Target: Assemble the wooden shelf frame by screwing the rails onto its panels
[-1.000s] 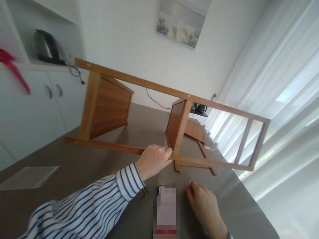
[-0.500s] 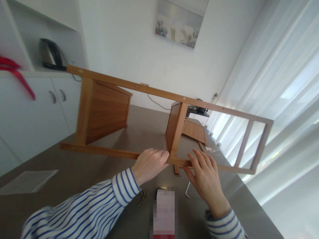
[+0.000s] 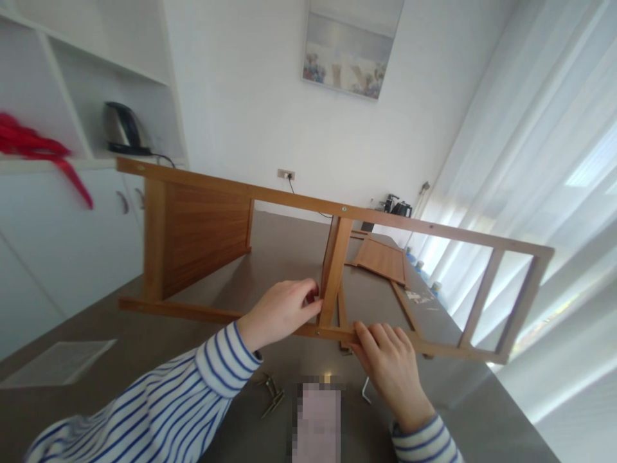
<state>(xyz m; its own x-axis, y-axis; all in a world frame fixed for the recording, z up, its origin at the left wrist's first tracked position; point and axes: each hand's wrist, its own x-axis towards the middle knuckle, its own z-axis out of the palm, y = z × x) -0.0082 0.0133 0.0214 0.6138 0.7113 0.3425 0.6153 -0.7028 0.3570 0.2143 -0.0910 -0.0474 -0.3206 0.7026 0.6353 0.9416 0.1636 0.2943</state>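
though hands (image 3: 279, 312) (image 3: 390, 363) line its near edge (image 3: 335, 334), the frame (image 3: 336, 270) (wooden) gapes open.

A kettle (image 3: 121, 126) stands near red ribbon (image 3: 29, 141), left of white curtains (image 3: 511, 128).

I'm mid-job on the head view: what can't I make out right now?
All in the head view:
Lower rail: one stretch is hidden behind the left hand.
Right hand: its palm is hidden by the back of the hand.
Pixelated item: detail masked, and cut off by the bottom edge.
Brass-coloured fasteners: too small and overlapping to count surely.
White scraps: too small to identify.
Red ribbon: cut off by the left edge.
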